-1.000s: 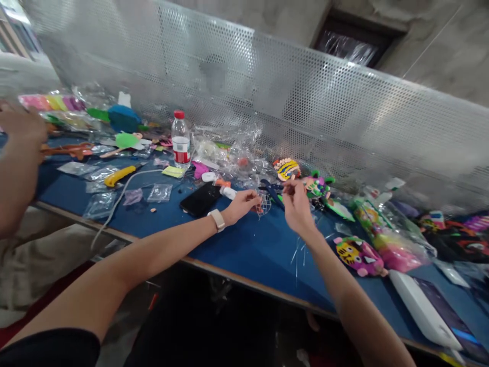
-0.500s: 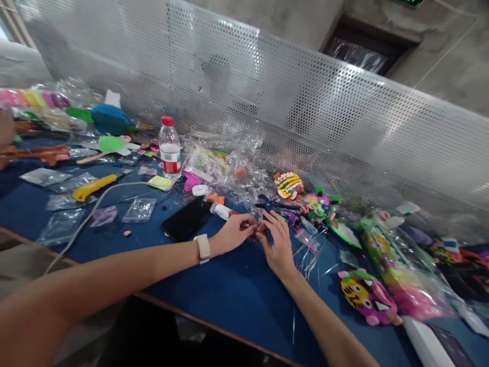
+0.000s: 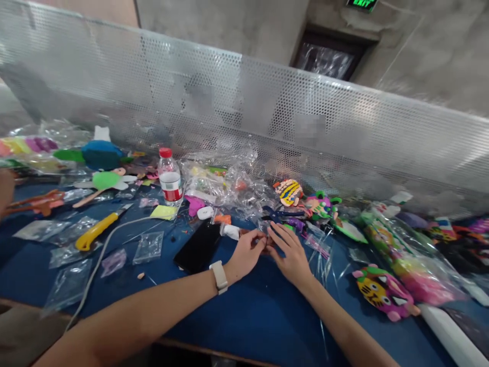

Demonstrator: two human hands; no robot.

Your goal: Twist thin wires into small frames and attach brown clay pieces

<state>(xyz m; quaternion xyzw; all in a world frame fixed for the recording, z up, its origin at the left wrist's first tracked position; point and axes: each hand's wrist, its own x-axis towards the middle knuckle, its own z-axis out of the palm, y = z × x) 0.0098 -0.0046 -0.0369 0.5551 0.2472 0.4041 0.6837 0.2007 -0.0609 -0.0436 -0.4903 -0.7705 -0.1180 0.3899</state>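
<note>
Left hand (image 3: pixel 246 252): thumb and forefinger are pinched together, and a small reddish-brown piece (image 3: pixel 269 243) appears to be gripped there.
Right hand (image 3: pixel 293 257): fingers are spread and lightly bent, the thumb held near the same piece; whether anything is gripped cannot be told.
Small reddish-brown piece: mostly hidden between both hands' fingertips, above the blue tabletop (image 3: pixel 233 316); could be dropped if the pinch slipped.
Dark blue pliers (image 3: pixel 281 213): just beyond the right fingertips; might be knocked by an outstretched finger.
Clear strands (image 3: pixel 331 262): spread beside the right forearm; could be snagged by its sweep.
</note>
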